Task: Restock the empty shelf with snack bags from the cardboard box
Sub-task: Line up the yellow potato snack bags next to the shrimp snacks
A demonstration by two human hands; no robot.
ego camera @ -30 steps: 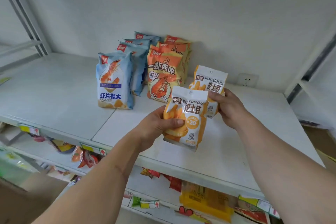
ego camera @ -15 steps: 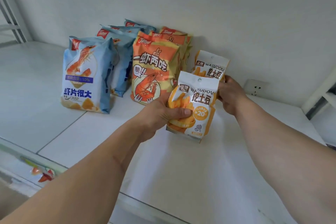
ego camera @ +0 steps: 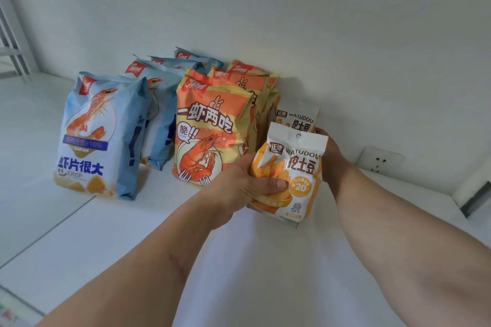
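blue prawn bags — orange-yellow prawn bags — white-and-orange potato bags, white shelf.

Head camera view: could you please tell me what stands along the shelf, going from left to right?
Blue shrimp-chip bags → orange shrimp-snack bags → yellow potato-snack bag in the left hand, a second one behind it → right hand → wall socket.

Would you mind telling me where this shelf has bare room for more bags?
Free: the shelf left of the blue shrimp bags, the strip in front of both rows, and the stretch right of the right hand below the wall socket. Crowded: the back middle, where orange shrimp bags and both WATUDOU bags meet.
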